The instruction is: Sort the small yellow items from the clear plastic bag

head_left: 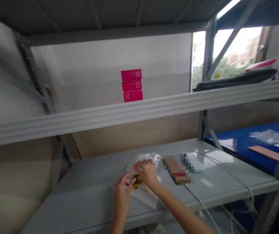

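Note:
A clear plastic bag [146, 194] lies on the grey shelf [88, 191], with a pile of small dark and yellow pieces [136, 181] on it. My left hand [121, 192] reaches in from below, its fingertips pinched together at the left edge of the pile. My right hand [147, 171] comes in from the right and curls its fingers over the top of the pile and the crumpled end of the bag. What the fingers hold is too small to make out.
A blurred-out flat object [177, 170] and a white box [196, 163] with a white cable [229, 170] lie right of the bag. Three pink boxes [132, 85] are stacked on the upper shelf. A blue table [251, 143] stands at the right.

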`<state>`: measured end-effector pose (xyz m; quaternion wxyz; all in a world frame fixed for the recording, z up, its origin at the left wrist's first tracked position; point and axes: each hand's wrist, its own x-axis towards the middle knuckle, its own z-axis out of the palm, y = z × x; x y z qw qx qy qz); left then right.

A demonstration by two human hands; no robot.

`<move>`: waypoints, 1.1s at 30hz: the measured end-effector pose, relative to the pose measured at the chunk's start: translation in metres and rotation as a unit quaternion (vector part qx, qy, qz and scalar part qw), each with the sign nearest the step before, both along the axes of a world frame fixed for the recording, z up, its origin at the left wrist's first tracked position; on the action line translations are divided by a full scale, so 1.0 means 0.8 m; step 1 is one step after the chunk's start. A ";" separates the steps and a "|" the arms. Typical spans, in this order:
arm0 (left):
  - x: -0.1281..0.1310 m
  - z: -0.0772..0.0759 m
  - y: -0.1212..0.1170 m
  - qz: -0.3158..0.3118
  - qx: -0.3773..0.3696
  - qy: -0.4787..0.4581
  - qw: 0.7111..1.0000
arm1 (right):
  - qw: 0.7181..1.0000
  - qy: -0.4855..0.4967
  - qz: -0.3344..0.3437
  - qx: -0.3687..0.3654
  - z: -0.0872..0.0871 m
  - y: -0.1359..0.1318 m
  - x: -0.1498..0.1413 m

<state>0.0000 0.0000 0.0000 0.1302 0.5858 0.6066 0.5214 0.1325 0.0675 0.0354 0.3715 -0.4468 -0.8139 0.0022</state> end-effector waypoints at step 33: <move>-0.009 -0.027 0.036 0.066 0.064 0.256 0.962 | 0.916 0.192 0.296 -0.191 -0.053 0.030 -0.012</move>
